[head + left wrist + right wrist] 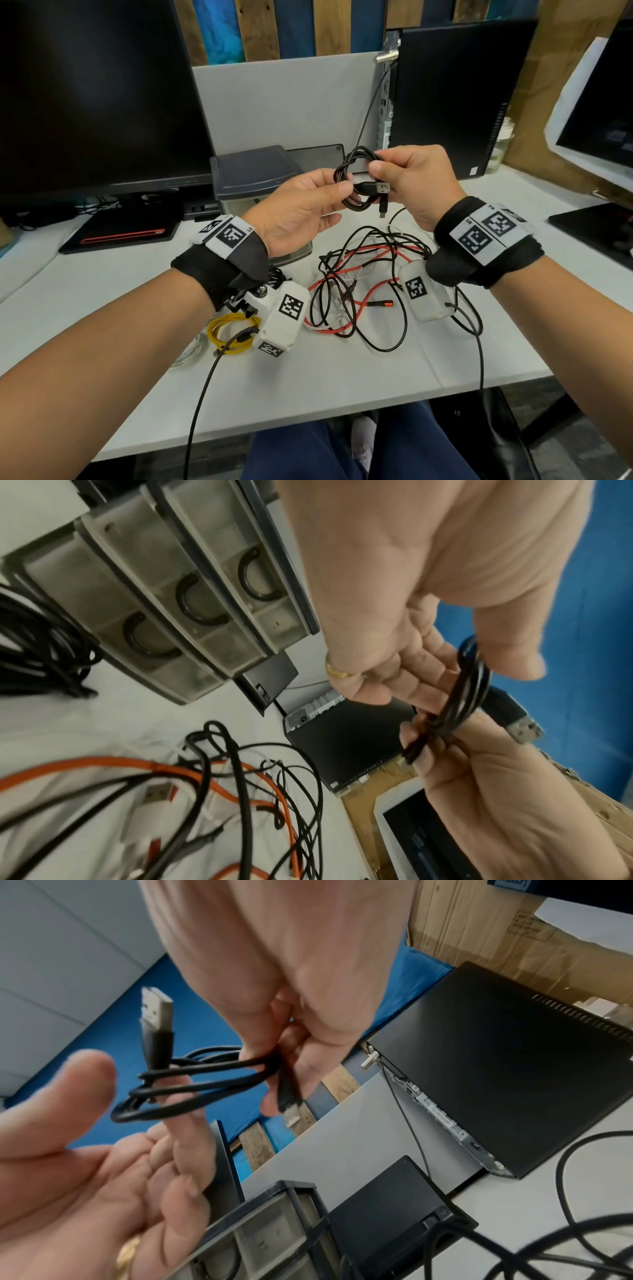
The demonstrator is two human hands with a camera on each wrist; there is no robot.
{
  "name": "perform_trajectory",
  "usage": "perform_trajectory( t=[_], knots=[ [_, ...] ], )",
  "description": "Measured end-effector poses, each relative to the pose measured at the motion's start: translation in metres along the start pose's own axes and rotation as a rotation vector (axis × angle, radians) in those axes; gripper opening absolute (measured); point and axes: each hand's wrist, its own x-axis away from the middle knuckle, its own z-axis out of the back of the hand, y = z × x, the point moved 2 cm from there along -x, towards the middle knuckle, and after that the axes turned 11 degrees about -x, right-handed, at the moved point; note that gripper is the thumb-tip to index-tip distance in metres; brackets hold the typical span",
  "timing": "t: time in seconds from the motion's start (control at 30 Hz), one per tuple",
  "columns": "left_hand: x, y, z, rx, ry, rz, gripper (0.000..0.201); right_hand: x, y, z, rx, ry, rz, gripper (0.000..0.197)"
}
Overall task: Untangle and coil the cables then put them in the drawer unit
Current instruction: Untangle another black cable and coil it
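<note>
I hold a small coil of black USB cable (356,178) in the air over the desk with both hands. My left hand (337,195) holds its left side between thumb and fingers; the coil (469,685) passes by that thumb. My right hand (380,171) pinches the right side of the coil (205,1080). The silver USB plug (382,187) sticks out from the coil, and a smaller plug (383,209) hangs below. A tangle of black, red and white cables (363,287) lies on the desk beneath. The grey drawer unit (253,174) stands behind my left hand, its drawers (171,601) closed.
A coiled yellow cable (233,332) lies near my left wrist. A big monitor (96,96) stands at the left, a black PC tower (455,102) at the back right, and another screen (599,113) at the far right. A black pad (123,233) lies under the monitor.
</note>
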Motion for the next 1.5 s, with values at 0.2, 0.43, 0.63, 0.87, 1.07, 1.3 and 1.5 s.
perform_trajectory(
  t=[0.2,0.43,0.63,0.87,1.07,1.3,1.5],
  knots=[
    [0.0,-0.001,-0.006,0.037,0.005,0.029,0.015,0.008,0.008,-0.002,0.027,-0.023,-0.044,0.015],
    [0.001,0.004,-0.006,0.07,0.007,0.08,0.017,0.007,0.003,-0.004,0.108,-0.046,-0.013,0.009],
    [0.0,0.005,-0.003,-0.081,-0.003,0.103,0.027,0.007,0.003,-0.008,0.107,-0.03,-0.022,0.015],
    [0.0,0.011,-0.002,-0.287,-0.069,0.179,0.032,0.011,0.003,-0.011,0.091,-0.084,-0.013,0.013],
    [0.003,0.011,-0.002,-0.302,-0.121,0.189,0.036,0.014,0.0,-0.012,0.098,-0.167,0.004,0.012],
    [0.007,0.002,-0.005,-0.253,-0.049,0.143,0.031,0.014,0.003,-0.008,0.079,-0.283,-0.045,0.018],
    [0.01,0.005,-0.008,-0.381,-0.215,0.263,0.011,0.016,0.009,-0.01,0.147,-0.311,-0.049,0.018]
  ],
)
